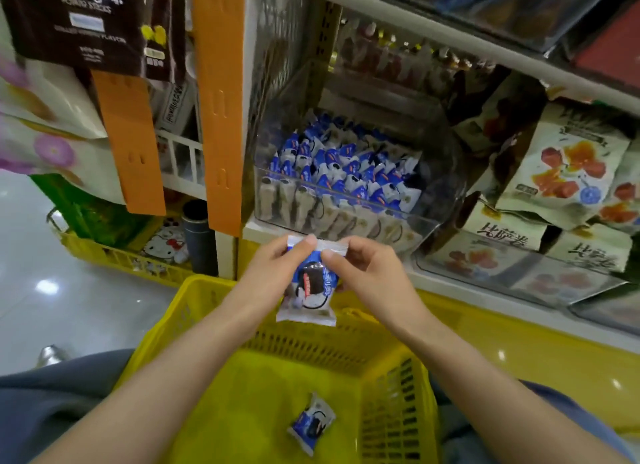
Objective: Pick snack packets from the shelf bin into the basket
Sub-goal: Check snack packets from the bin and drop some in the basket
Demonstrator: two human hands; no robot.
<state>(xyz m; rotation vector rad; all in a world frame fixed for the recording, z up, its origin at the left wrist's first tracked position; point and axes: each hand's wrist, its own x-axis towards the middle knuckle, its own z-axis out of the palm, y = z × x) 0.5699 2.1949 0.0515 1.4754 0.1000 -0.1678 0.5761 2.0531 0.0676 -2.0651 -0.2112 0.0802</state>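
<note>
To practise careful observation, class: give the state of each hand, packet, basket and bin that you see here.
held packet, hanging upright over the basket
left hand, pinching the held packet's top edge
right hand, pinching the same top edge
basket, holding one loose packet
loose packet, lying on the basket floor
shelf bin, open at the top, packed with packets

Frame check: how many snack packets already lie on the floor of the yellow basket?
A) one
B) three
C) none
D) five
A: only one blue-and-white packet lies on the floor of the yellow basket; the left hand and right hand pinch a second packet by its top edge.
</note>
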